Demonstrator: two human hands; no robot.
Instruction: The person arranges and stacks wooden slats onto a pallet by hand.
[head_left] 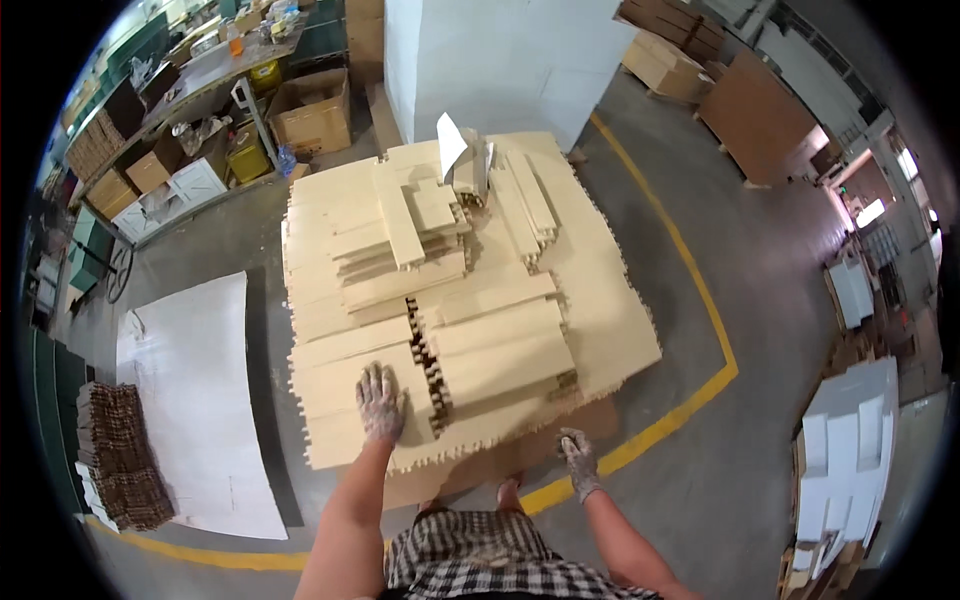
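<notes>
The right hand (580, 462) hangs half-curled off the near edge of the stack (612, 325); I cannot tell whether it holds anything. The left hand (380, 405) lies flat and empty on near-left boards (335, 385). Near rows look laid out; loose boards (398, 215) farther back look unarranged. The stack's support is mostly hidden.

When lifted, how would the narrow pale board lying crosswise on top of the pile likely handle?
The narrow board is probably stiff, since its long edges look straight. It is likely light, being slim and thin. Its notched near end might snag on or chip against the other boards.
</notes>
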